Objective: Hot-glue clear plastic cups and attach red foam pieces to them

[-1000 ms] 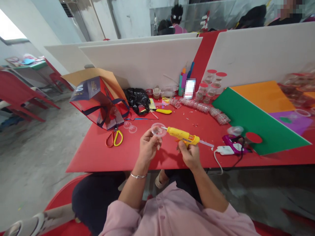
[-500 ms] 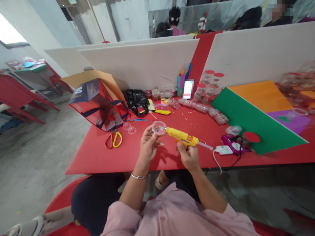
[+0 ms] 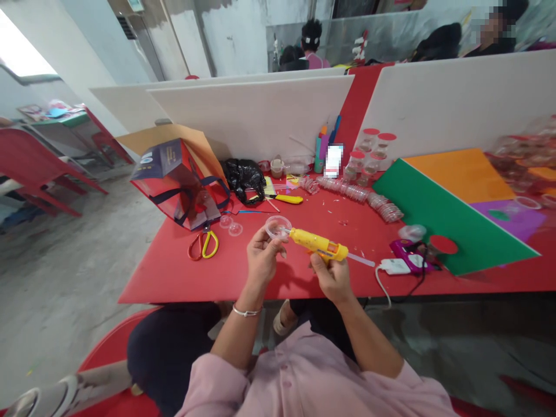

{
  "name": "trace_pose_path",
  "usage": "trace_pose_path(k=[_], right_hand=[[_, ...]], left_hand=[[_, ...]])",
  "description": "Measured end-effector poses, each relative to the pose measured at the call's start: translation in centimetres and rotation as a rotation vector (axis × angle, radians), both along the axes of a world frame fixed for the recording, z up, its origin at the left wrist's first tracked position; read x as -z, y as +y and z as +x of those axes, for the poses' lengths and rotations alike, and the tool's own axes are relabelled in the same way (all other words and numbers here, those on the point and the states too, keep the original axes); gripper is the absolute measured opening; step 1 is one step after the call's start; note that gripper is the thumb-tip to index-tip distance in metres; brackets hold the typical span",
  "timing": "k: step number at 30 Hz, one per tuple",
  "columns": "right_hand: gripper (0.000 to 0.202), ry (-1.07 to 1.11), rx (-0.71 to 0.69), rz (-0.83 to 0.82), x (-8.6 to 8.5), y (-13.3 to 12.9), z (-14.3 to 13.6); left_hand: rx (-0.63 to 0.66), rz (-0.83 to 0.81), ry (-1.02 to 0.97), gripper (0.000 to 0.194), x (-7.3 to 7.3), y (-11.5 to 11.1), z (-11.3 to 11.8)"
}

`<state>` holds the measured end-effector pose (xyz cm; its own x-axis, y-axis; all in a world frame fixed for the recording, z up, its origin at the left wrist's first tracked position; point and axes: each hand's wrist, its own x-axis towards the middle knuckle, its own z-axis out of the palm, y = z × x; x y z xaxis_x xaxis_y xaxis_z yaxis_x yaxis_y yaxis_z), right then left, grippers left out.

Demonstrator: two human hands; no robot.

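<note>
Glue gun [image 3: 319, 242] aimed into a clear plastic dish [image 3: 274, 223], held up over the red table [image 3: 208, 284].

The left hand [image 3: 262, 255] pinches the dish by its near edge between thumb and fingers; the right hand [image 3: 332, 277] is wrapped around the gun's handle, though how hard it presses the trigger cannot be told. The metal nozzle [image 3: 286, 231] reaches over the dish's right side, and whether it touches is unclear. If it is hot, a small slip of either hand could burn the left hand or warp the thin plastic; the edge pinch could let the dish twist, and too firm a squeeze might spill glue. The glue stick [image 3: 361, 259] juts out behind, near a white plug [image 3: 395, 266], which it might bump if the gun swings back.
</note>
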<state>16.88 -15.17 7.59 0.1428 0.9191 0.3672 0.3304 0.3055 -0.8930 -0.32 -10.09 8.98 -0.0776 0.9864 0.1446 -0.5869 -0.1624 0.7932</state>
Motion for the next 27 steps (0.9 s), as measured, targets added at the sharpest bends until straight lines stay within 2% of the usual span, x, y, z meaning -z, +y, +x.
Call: trace_pose_path(k=[6, 11, 17, 24, 27], right_hand=[[0.038, 0.03, 0.022, -0.007, 0.0, -0.2, -0.4], [0.034, 0.051, -0.046, 0.003, 0.0, -0.6, -1.1], [0.038, 0.06, 0.008, -0.004, 0.3, -0.1, -0.3], [0.039, 0.04, 0.017, 0.006, 0.2, -0.2, -0.5], [0.038, 0.034, 0.023, 0.003, 0.1, -0.3, -1.0]], left_hand=[[0.106, 0.008, -0.036, 0.045, 0.1, -0.2, -0.4], [0.079, -0.038, -0.101, 0.045, -0.2, -0.5, -0.6], [0.248, -0.014, -0.064, 0.047, -0.4, -0.9, -1.2], [0.201, 0.016, -0.089, 0.053, -0.7, -0.9, -0.9], [0.125, 0.022, -0.037, 0.056, -0.5, -0.8, -0.4]])
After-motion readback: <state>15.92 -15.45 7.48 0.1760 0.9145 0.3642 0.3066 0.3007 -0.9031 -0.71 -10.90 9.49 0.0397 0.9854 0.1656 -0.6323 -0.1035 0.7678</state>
